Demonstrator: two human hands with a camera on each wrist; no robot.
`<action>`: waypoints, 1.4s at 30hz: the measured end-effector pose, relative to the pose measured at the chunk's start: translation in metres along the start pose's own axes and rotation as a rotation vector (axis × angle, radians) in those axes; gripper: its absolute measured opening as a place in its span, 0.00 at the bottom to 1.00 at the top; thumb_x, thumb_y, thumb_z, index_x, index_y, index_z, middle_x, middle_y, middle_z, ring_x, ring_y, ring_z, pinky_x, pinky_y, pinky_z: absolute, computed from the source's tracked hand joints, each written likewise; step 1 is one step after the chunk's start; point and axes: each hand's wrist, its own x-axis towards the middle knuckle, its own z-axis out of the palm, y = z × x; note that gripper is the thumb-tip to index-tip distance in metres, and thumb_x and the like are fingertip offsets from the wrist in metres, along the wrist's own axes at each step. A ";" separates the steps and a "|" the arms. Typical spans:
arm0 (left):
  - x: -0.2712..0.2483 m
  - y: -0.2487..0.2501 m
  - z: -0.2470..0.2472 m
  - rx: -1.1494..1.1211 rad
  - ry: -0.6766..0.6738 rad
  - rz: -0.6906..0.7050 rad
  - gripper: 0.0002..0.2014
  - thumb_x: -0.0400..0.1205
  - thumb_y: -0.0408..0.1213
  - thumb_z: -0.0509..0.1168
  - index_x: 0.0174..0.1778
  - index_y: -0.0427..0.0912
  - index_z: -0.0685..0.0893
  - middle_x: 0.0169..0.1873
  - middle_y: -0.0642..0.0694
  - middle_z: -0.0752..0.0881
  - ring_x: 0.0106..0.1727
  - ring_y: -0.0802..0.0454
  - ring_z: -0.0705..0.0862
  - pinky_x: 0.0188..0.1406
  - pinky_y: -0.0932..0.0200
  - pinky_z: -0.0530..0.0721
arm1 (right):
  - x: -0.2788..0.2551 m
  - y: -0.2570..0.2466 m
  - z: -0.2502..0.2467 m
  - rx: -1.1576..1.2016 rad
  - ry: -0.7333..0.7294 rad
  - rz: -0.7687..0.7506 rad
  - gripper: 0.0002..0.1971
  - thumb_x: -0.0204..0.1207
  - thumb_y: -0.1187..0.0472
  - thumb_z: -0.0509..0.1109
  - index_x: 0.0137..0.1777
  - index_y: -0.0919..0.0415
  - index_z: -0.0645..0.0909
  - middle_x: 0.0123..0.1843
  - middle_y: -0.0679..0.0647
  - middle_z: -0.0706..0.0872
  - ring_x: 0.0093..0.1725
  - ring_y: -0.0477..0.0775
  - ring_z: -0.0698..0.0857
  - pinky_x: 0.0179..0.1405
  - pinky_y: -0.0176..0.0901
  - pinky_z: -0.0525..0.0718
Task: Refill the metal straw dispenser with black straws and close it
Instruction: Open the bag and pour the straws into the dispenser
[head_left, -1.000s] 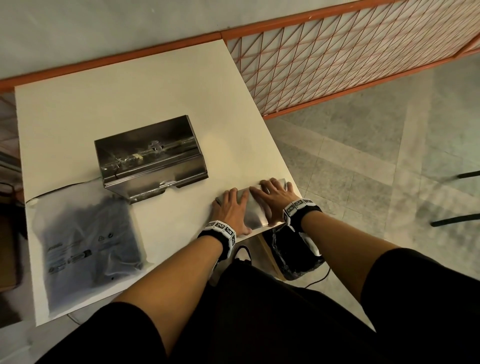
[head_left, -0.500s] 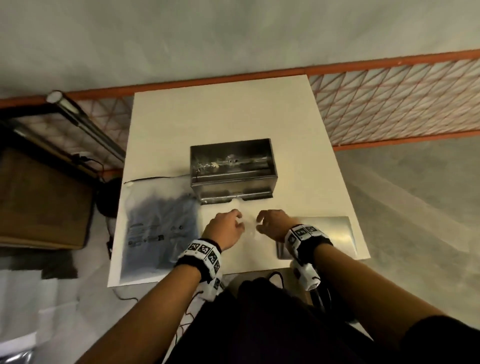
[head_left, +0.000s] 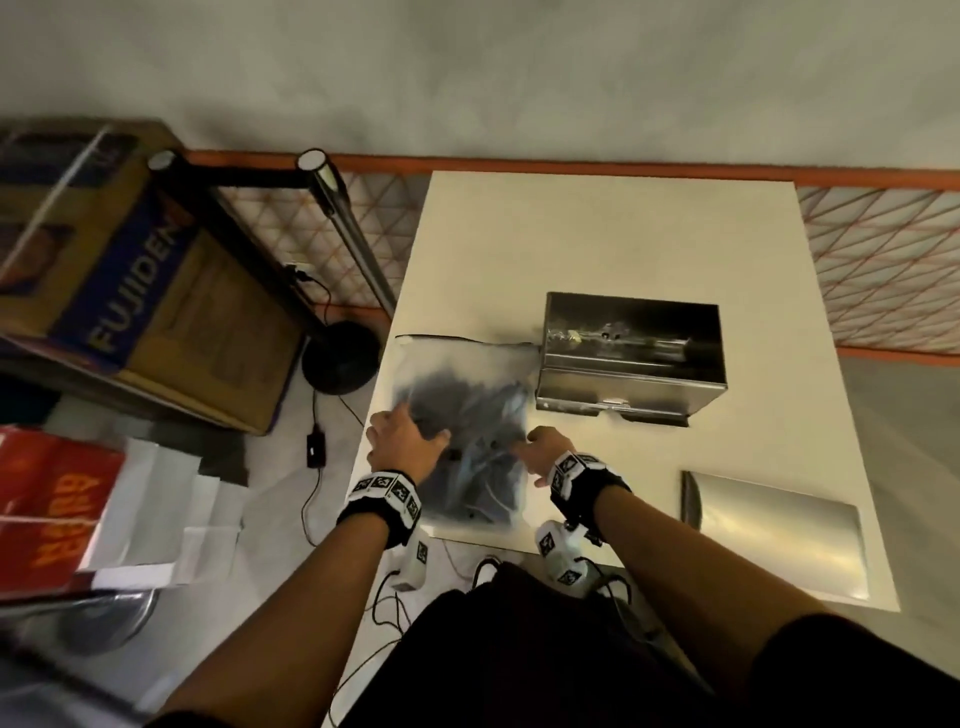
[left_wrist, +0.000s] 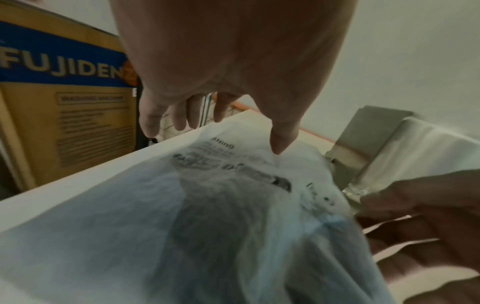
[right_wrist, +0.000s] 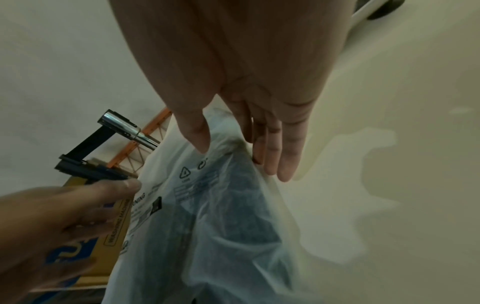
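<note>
The open metal straw dispenser (head_left: 631, 358) stands mid-table, and its flat metal lid (head_left: 774, 530) lies apart at the front right. A clear plastic bag of black straws (head_left: 462, 431) sits left of the dispenser, crumpled between both hands. My left hand (head_left: 415, 426) holds its left side, thumb (left_wrist: 278, 144) on top and fingers (left_wrist: 182, 121) past the edge. On the bag's right side my right hand (head_left: 524, 447) pinches the plastic between thumb (right_wrist: 197, 139) and fingers (right_wrist: 283, 160). In the wrist views the bag (right_wrist: 221, 216) is partly raised off the table (head_left: 597, 249).
A cardboard box (head_left: 140, 291) and a chrome stand (head_left: 343, 234) are on the floor left of the table. Red and white packages (head_left: 78, 509) lie at the lower left, with cables (head_left: 314, 447) nearby. An orange lattice rail (head_left: 883, 249) runs behind.
Both hands left the lid at the table's front right and moved left onto the straw bag, taking hold of it. The head view swung left.
</note>
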 end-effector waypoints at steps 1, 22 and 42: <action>0.003 -0.005 0.002 -0.009 -0.021 -0.017 0.47 0.78 0.58 0.76 0.87 0.40 0.62 0.82 0.31 0.63 0.83 0.28 0.62 0.80 0.31 0.70 | 0.003 -0.001 0.003 0.008 0.013 0.013 0.25 0.72 0.44 0.72 0.60 0.63 0.80 0.55 0.64 0.88 0.53 0.66 0.88 0.52 0.63 0.89; 0.021 -0.034 0.002 -0.415 -0.423 0.043 0.28 0.70 0.42 0.85 0.65 0.44 0.84 0.61 0.43 0.91 0.59 0.46 0.90 0.67 0.46 0.87 | 0.014 -0.033 0.040 0.236 -0.065 -0.144 0.49 0.42 0.32 0.85 0.65 0.53 0.81 0.54 0.51 0.90 0.53 0.54 0.89 0.53 0.47 0.89; -0.046 0.046 -0.034 -0.899 -0.281 0.469 0.24 0.75 0.23 0.80 0.67 0.37 0.85 0.57 0.51 0.93 0.66 0.47 0.90 0.61 0.62 0.88 | -0.071 -0.013 -0.045 0.498 0.227 -0.545 0.22 0.63 0.63 0.85 0.58 0.59 0.84 0.53 0.50 0.92 0.54 0.51 0.90 0.54 0.49 0.89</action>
